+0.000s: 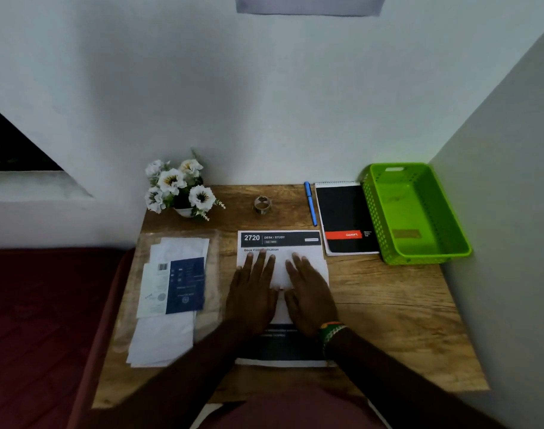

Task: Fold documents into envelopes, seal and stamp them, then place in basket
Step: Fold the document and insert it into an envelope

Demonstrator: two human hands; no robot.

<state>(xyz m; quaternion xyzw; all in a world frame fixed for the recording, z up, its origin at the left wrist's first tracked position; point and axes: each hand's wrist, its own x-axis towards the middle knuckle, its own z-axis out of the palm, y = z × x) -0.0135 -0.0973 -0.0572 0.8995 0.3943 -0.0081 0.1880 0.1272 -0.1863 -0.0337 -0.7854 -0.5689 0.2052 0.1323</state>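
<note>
A printed document (281,241) with a dark header reading "2720 DESK / STUDY" lies in the middle of the wooden desk (388,308). My left hand (253,292) and my right hand (309,295) press flat on it side by side, fingers straight and pointing away from me. To the left lies a pile of white envelopes (163,339) and papers in a clear plastic sleeve, with a dark blue sheet (185,284) on top. A green plastic basket (414,212) stands at the back right. A tape roll (262,205) stands behind the document.
A pot of white flowers (179,188) stands at the back left. A blue pen (310,203) and a black notepad (345,218) lie between the tape roll and the basket. Walls close the desk at the back and right. A dark red surface (41,320) borders the left.
</note>
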